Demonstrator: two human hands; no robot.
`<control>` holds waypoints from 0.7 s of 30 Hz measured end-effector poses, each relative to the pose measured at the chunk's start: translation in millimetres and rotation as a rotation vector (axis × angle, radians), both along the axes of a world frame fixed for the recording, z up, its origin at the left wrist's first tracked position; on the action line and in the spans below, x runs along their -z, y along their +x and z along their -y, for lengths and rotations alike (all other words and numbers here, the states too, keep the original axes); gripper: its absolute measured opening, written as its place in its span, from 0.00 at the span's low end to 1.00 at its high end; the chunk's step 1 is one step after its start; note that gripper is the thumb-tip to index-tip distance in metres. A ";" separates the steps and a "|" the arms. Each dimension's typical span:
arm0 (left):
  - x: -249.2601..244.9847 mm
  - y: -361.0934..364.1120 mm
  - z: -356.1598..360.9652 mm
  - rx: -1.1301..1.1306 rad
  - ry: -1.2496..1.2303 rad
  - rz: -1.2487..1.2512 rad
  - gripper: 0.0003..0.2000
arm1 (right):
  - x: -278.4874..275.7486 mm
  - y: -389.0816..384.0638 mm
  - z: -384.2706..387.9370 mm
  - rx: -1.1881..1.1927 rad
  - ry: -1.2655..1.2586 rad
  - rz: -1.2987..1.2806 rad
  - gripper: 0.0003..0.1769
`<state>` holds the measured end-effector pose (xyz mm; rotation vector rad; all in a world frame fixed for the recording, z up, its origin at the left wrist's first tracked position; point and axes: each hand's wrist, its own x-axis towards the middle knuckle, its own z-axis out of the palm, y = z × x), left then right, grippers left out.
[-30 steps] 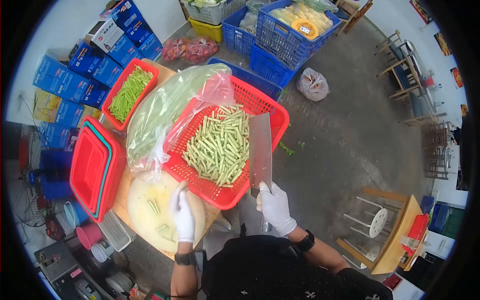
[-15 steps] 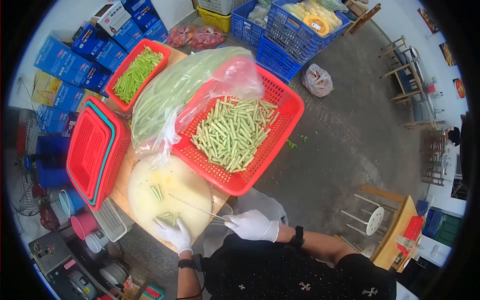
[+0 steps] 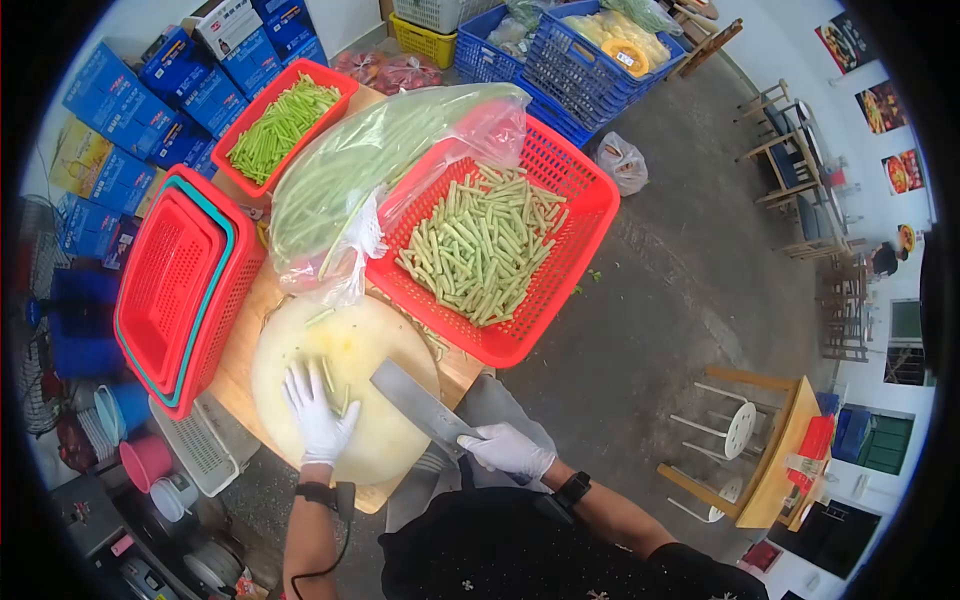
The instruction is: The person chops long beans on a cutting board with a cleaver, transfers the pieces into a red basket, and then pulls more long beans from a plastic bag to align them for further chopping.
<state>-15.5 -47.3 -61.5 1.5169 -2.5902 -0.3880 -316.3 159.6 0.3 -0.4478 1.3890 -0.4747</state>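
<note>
My right hand (image 3: 510,448), in a white glove, is closed round the handle of a cleaver (image 3: 415,400). The wide blade is over the right side of the round cutting board (image 3: 285,335). My left hand (image 3: 322,415), also gloved, lies with its fingers spread on the board beside a few cut bean pieces (image 3: 346,398), blurred near the fingertips. Beyond the board, a red basket (image 3: 590,205) holds many cut long bean pieces (image 3: 480,245). A clear plastic bag (image 3: 340,180) of whole long beans leans across the basket's left side.
Nested red and green baskets (image 3: 170,290) stand left of the board on the wooden table (image 3: 235,375). A smaller red basket (image 3: 345,85) of green stalks sits at the back. Blue crates (image 3: 570,85) and a tied bag (image 3: 622,162) are on the floor; stools (image 3: 738,428) stand at right.
The cleaver has turned so its broad side shows. My left hand has slid forward on the board and its fingers have spread. The camera view has shifted slightly.
</note>
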 end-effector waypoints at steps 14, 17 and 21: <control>7.6 10.0 -36.7 0.051 0.082 -0.387 0.40 | -1.0 53.2 35.3 0.032 0.034 0.043 0.28; 9.5 -9.7 -56.0 -0.065 0.007 -0.338 0.41 | 31.4 75.6 26.9 -0.035 -0.045 0.027 0.29; 3.8 -29.9 -60.1 -0.265 0.078 -0.418 0.32 | 38.3 101.5 26.6 -0.023 -0.081 0.053 0.30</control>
